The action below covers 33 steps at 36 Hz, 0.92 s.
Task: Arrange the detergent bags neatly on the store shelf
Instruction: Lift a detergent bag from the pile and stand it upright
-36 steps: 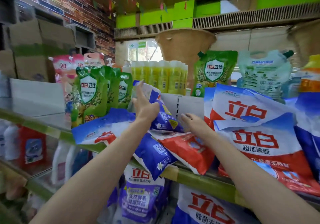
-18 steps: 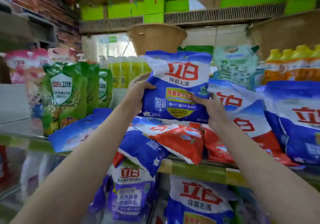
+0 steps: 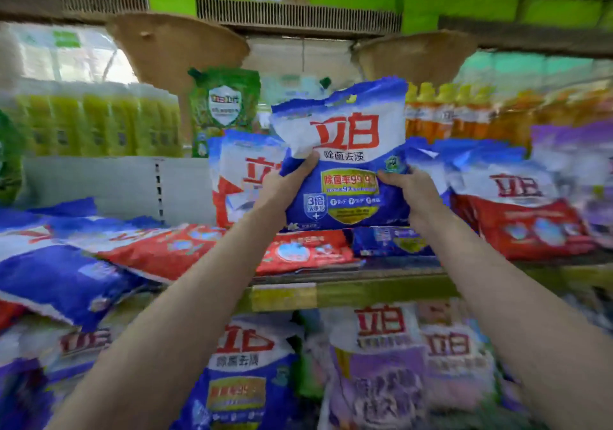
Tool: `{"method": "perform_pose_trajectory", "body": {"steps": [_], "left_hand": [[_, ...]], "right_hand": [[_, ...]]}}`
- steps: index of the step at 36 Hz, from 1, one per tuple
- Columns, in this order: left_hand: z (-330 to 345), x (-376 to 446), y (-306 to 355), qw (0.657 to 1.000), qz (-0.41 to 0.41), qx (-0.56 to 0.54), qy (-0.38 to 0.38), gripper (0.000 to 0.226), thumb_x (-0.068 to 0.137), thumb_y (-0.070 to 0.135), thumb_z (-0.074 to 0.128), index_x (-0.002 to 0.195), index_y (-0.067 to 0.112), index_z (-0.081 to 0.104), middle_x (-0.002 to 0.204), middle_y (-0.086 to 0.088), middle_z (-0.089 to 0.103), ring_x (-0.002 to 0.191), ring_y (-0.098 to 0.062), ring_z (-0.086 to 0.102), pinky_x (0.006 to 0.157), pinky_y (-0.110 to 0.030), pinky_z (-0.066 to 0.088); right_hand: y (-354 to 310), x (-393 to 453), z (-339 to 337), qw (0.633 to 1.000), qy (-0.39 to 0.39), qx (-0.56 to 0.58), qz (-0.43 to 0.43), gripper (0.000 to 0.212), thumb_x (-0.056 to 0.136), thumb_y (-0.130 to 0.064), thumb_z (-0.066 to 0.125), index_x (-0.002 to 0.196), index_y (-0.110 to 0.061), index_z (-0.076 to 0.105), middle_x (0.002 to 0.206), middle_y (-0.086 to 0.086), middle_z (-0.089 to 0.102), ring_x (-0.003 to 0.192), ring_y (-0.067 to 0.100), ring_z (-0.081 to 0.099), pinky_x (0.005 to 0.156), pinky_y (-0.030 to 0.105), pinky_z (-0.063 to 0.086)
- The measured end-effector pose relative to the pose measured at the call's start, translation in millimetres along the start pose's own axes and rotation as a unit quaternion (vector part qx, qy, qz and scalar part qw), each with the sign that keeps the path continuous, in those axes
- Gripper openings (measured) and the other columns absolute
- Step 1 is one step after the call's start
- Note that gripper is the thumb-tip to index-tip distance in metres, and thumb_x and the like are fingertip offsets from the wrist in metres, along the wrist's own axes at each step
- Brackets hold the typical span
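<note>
Above the shelf [image 3: 348, 292], both outstretched hands grip the upright blue detergent bag [image 3: 345, 177].

- The detergent bag [image 3: 345, 160] I hold is blue and white with red lettering and a yellow label.
- Flat bags [image 3: 298, 250] beneath are red.
- The pouch [image 3: 225, 111] behind is green.

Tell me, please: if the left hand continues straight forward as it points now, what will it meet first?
Probably the upright red and white bag standing just behind the left hand, which holds the blue bag by its left edge. Depth is unclear in this blurred view.
</note>
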<state>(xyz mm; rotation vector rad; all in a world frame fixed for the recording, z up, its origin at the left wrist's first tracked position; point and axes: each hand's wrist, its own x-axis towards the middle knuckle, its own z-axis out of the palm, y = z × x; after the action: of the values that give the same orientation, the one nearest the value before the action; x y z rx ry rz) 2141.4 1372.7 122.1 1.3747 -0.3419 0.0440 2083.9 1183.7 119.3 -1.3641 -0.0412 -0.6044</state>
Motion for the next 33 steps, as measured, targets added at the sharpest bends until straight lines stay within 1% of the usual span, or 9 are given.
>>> {"method": "perform_pose_trajectory", "body": {"steps": [5,9,12,15,18,23,26,29,33], "left_hand": [[61.5,-4.9,-23.8,0.999,-0.023,-0.008,-0.03,0.024,0.079,0.034,0.073,0.087,0.015,0.061,0.072,-0.004,0.069,0.057,-0.018,0.067,0.062,-0.034,0.059],[98.2,-9.0,-52.8,0.999,-0.019,0.038,0.007,0.025,0.081,0.033,0.072,0.075,0.014,0.057,0.082,-0.011,0.067,0.07,-0.024,0.064,0.08,-0.043,0.056],[118.7,-8.3,-71.8,0.982,0.026,0.17,0.077,0.042,0.081,0.045,0.069,0.09,0.006,0.056,0.095,-0.017,0.066,0.084,-0.033,0.065,0.08,-0.047,0.054],[128.2,-9.1,-77.9,0.962,0.051,0.238,0.12,0.05,0.081,0.051,0.064,0.1,0.006,0.05,0.11,-0.017,0.059,0.097,-0.033,0.058,0.081,-0.042,0.049],[126.5,-8.2,-82.8,0.944,0.035,0.294,0.148,0.066,0.08,0.058,0.06,0.117,0.005,0.047,0.124,-0.018,0.049,0.116,-0.035,0.048,0.095,-0.043,0.044],[119.6,-22.7,-86.0,0.966,0.014,0.242,0.093,0.047,0.087,0.049,0.057,0.11,0.012,0.038,0.12,-0.014,0.057,0.094,-0.024,0.062,0.079,-0.042,0.055],[111.1,-34.3,-82.1,0.96,-0.011,0.278,-0.001,0.06,0.081,0.042,0.068,0.12,0.014,0.032,0.11,0.001,0.053,0.086,-0.014,0.058,0.061,-0.024,0.05],[107.0,-38.5,-77.8,0.95,-0.025,0.305,-0.062,0.08,0.071,0.022,0.081,0.128,0.014,0.026,0.114,0.003,0.05,0.09,-0.01,0.054,0.062,-0.017,0.046],[111.1,-35.5,-75.2,0.948,-0.038,0.307,-0.074,0.085,0.073,0.014,0.079,0.135,0.013,0.021,0.122,-0.001,0.051,0.094,-0.01,0.053,0.072,-0.022,0.047]], "right_hand": [[6.2,5.9,-67.8,1.0,0.012,0.001,-0.003,0.029,0.083,-0.001,0.064,0.11,-0.01,0.057,0.072,-0.001,0.073,0.054,0.014,0.069,0.047,0.026,0.054],[33.5,13.9,-112.3,0.998,0.024,-0.057,-0.011,0.027,0.082,-0.001,0.065,0.105,-0.014,0.059,0.101,0.012,0.069,0.07,0.018,0.069,0.065,0.035,0.058],[57.0,18.8,-137.7,0.991,0.02,-0.135,-0.01,0.034,0.074,-0.029,0.076,0.104,-0.026,0.061,0.112,0.009,0.068,0.093,0.028,0.067,0.086,0.05,0.053],[77.1,40.9,-156.6,0.97,0.025,-0.242,0.0,0.055,0.051,-0.068,0.069,0.093,-0.033,0.062,0.109,0.007,0.068,0.099,0.032,0.065,0.087,0.053,0.052],[76.6,45.9,-157.3,0.951,0.04,-0.306,0.002,0.074,0.044,-0.08,0.059,0.097,-0.028,0.058,0.115,0.011,0.06,0.107,0.035,0.058,0.091,0.053,0.05],[62.6,32.5,-146.6,0.961,0.023,-0.276,0.02,0.046,0.08,-0.038,0.07,0.114,-0.012,0.053,0.129,0.015,0.046,0.111,0.033,0.055,0.092,0.049,0.051],[60.5,32.8,-150.4,0.976,-0.002,-0.212,0.052,0.05,0.066,-0.023,0.075,0.11,-0.013,0.054,0.131,0.011,0.042,0.107,0.035,0.058,0.085,0.049,0.055],[63.8,35.8,-154.9,0.983,-0.025,-0.17,0.071,0.062,0.04,-0.025,0.069,0.1,-0.015,0.056,0.129,0.013,0.047,0.103,0.037,0.06,0.075,0.046,0.058],[62.7,36.4,-154.5,0.987,-0.031,-0.145,0.056,0.044,0.057,-0.009,0.067,0.099,-0.014,0.056,0.124,0.017,0.055,0.099,0.035,0.063,0.073,0.045,0.058]]}}
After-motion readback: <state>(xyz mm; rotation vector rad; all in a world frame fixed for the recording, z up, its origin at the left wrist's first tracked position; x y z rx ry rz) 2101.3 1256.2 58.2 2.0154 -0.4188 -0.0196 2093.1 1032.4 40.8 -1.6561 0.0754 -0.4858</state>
